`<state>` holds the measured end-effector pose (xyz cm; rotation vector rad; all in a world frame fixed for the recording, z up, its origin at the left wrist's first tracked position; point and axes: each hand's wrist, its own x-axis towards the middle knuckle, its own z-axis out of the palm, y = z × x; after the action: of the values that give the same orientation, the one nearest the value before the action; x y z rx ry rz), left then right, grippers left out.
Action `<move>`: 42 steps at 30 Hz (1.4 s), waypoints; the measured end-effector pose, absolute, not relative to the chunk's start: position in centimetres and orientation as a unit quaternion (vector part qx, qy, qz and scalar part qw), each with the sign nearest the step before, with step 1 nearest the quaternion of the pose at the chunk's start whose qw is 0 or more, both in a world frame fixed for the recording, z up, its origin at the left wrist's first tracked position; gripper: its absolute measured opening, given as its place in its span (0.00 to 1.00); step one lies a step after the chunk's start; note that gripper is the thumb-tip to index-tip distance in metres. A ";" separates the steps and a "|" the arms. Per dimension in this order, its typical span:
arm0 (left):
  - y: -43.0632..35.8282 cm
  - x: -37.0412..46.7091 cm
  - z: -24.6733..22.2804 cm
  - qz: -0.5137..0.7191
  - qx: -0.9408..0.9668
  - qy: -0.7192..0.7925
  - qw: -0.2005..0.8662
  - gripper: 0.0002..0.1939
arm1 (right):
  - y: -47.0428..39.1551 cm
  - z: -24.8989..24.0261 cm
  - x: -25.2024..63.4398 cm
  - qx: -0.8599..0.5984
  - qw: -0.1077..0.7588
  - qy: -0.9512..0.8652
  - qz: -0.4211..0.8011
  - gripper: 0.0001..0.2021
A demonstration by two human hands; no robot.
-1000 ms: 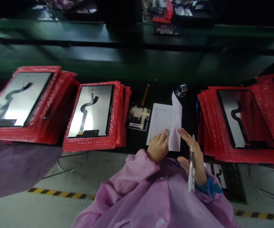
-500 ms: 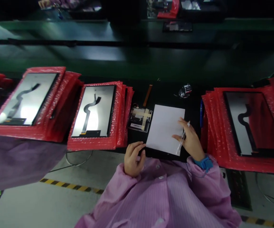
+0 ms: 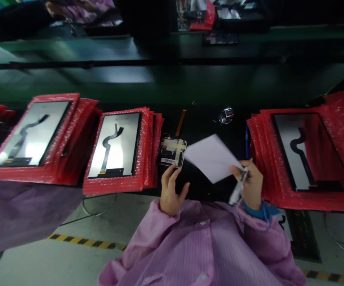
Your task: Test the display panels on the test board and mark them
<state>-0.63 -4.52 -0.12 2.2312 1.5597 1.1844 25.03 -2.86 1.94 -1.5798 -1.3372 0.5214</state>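
- Right hand [image 3: 251,180]: grasping paper [image 3: 210,159] and pen [image 3: 238,190].
- Left hand [image 3: 172,190]: unclenched, grasping nothing, at the board [image 3: 171,150]'s near edge.
- One screen [image 3: 328,153]: right of the right hand.

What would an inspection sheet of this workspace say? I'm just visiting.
Surface: black tabletop, partly covered.
Job's things: white sheet, blurred; pen-like item, blurred; taped module, lying flat.
Clutter: red bubble-wrap stacks topped with screen panels; orange strip; shiny object.
Grip: left hand open at taped module's near edge, contact unclear; right hand closed on white sheet and pen-like item.
Cables: dark ribbons on screen panels.
Surroundings: striped floor tape; another person's sleeve, left.
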 end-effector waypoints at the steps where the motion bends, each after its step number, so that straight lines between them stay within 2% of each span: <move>1: -4.5 -0.4 0.2 0.419 0.735 0.525 0.089 0.23 | -3.0 2.1 24.9 -0.667 0.504 -0.497 0.231 0.13; 3: -4.4 0.2 0.6 0.452 0.716 0.524 0.096 0.21 | -2.9 2.0 24.6 -0.686 0.513 -0.446 0.259 0.18; 5: -4.2 0.9 0.7 0.455 0.712 0.525 0.104 0.18 | -2.5 1.4 24.4 -0.697 0.473 -0.478 0.250 0.20; 9: -3.6 2.1 0.5 0.397 0.759 0.504 0.106 0.11 | -2.0 0.9 23.9 -0.719 0.365 -0.587 0.074 0.16; 11: -3.3 2.4 0.7 0.380 0.779 0.479 0.141 0.10 | -2.1 1.8 23.9 -0.703 0.354 -0.617 0.014 0.15; 13: -3.3 2.8 1.2 0.386 0.773 0.444 0.238 0.14 | -2.0 3.2 23.8 -0.671 0.367 -0.644 0.011 0.12; 16: -3.5 3.8 2.3 0.366 0.711 0.381 0.464 0.27 | -1.6 5.5 23.6 -0.624 0.336 -0.702 0.068 0.06; 18: -3.7 4.8 3.0 0.320 0.650 0.375 0.578 0.29 | -1.1 6.5 23.1 -0.600 0.285 -0.741 0.099 0.06; 20: -4.0 5.7 3.4 0.297 0.593 0.393 0.636 0.27 | -0.7 7.0 22.4 -0.588 0.249 -0.763 0.103 0.11; 23: -4.3 6.5 3.3 0.326 0.538 0.410 0.661 0.28 | -0.4 7.0 21.6 -0.570 0.242 -0.780 0.088 0.18; 27: -4.9 6.0 2.8 0.359 0.570 0.415 0.611 0.31 | -0.4 6.6 21.4 -0.566 0.274 -0.773 0.084 0.12; 31: -5.2 5.3 2.7 0.376 0.639 0.413 0.529 0.31 | -1.0 6.2 21.2 -0.573 0.297 -0.760 0.077 0.10; 37: -4.5 6.1 2.5 0.356 0.530 0.297 0.710 0.34 | -1.3 4.8 20.6 -0.566 0.301 -0.767 0.018 0.13; 39: -4.1 6.2 2.3 0.360 0.513 0.289 0.724 0.34 | -1.2 4.9 21.1 -0.583 0.303 -0.754 0.002 0.13; 42: -3.8 6.1 2.2 0.358 0.547 0.281 0.702 0.36 | -1.6 6.6 22.5 -0.638 0.318 -0.700 0.050 0.13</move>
<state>6.09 -3.79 2.16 1.2182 0.6258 0.7956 22.50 -1.57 6.56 -1.6781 -1.8402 0.1309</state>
